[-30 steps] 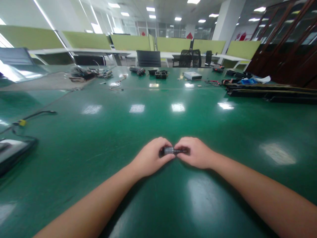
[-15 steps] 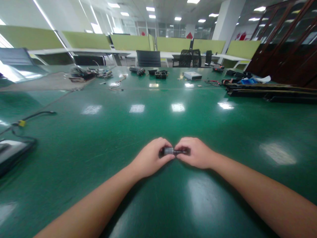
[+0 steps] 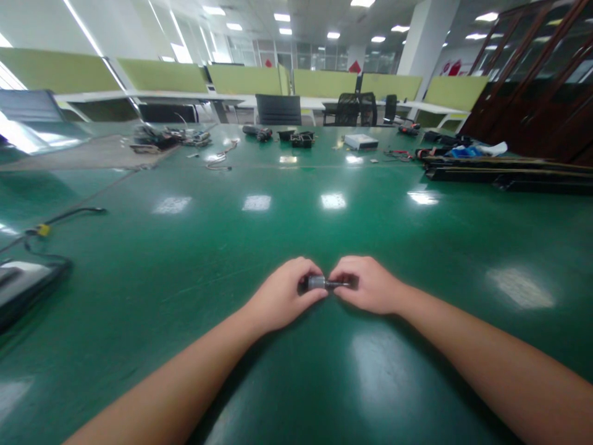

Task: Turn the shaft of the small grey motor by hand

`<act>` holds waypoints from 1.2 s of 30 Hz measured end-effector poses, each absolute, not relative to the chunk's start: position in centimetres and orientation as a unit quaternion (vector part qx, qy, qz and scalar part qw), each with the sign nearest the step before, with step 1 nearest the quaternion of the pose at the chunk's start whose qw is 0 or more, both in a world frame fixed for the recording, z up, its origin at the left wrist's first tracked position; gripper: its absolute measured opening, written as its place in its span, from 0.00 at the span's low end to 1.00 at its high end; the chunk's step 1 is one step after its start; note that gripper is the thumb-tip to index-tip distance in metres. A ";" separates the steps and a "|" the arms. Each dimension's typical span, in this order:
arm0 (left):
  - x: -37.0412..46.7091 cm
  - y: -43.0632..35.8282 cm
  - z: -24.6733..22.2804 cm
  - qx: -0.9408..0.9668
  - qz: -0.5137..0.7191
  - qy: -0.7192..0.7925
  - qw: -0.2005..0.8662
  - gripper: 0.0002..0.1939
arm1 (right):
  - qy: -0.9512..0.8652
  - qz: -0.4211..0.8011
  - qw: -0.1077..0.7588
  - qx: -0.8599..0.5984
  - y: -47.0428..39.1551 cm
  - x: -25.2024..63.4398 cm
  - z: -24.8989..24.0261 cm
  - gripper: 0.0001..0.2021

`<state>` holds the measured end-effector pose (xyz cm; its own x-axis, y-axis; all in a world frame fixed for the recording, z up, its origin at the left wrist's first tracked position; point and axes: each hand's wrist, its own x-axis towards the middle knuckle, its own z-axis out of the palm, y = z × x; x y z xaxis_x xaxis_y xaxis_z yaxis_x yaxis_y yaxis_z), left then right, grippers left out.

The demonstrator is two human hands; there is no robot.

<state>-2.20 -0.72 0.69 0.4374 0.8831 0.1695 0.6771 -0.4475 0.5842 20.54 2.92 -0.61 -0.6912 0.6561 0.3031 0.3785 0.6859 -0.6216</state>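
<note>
Low over the green table, my left hand (image 3: 288, 293) is closed around a small grey metal cylinder with a thin dark shaft (image 3: 317, 282). Its black left end goes into my palm and is partly hidden. From the other side, my right hand (image 3: 368, 284) is closed with thumb and fingers around the thin shaft, which points right into that hand. The fingertips of the two hands are a narrow gap apart. The piece lies about level between them, and I cannot make out its exact kind.
At the left edge of the green table (image 3: 185, 235) lies a grey-and-black device (image 3: 28, 287) beside a black cable (image 3: 74, 213). Toward the far side are a white box (image 3: 360, 142), black parts (image 3: 302, 139), a pale cable (image 3: 217, 162) and long dark strips (image 3: 509, 173) at right.
My right hand has shifted slightly right along the shaft, so the gap between my fingertips is a little wider. My left hand keeps its hold, nearly still.
</note>
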 end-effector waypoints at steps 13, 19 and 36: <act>-2.3 -0.8 0.8 0.819 0.230 0.476 0.224 0.10 | -0.881 0.266 0.264 -0.289 2.8 20.6 -0.3 0.07; -2.3 -0.8 0.8 0.818 0.234 0.474 0.227 0.10 | -0.886 0.254 0.263 -0.285 3.0 20.7 -0.5 0.07; -2.3 -0.9 0.9 0.818 0.233 0.477 0.222 0.10 | -0.890 0.215 0.258 -0.308 2.9 20.9 -0.2 0.04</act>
